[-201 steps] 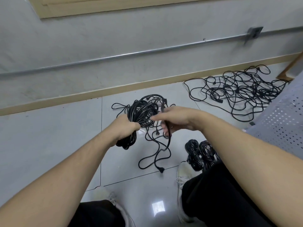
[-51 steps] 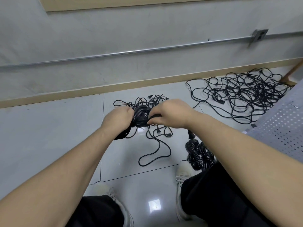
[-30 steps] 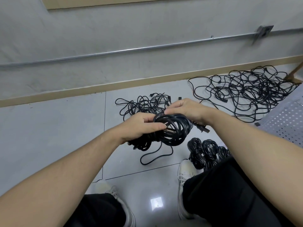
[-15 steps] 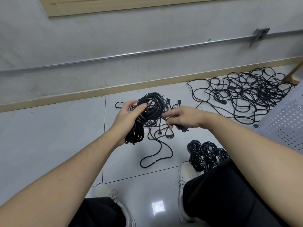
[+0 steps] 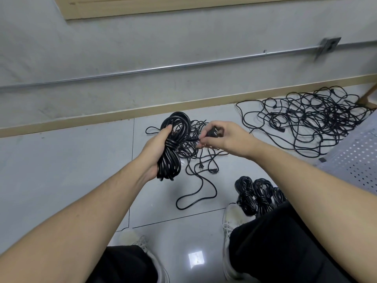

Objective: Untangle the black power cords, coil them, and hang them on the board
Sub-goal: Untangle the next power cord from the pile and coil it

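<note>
Head view. The left hand (image 5: 157, 149) grips a coiled black cord (image 5: 173, 144), cinched at its waist, held above the floor tiles (image 5: 61, 170). The right hand (image 5: 222, 137) pinches the cord's plug (image 5: 213, 132) just right of the coil. Loose cords (image 5: 200, 160) lie on the floor beneath; a large tangle (image 5: 306, 123) sits far right; finished bundles (image 5: 257, 193) rest near the right shoe (image 5: 232, 217). Risk: a slack wrap could let the coil spring open, or the tail may snag the loose cords below.
</note>
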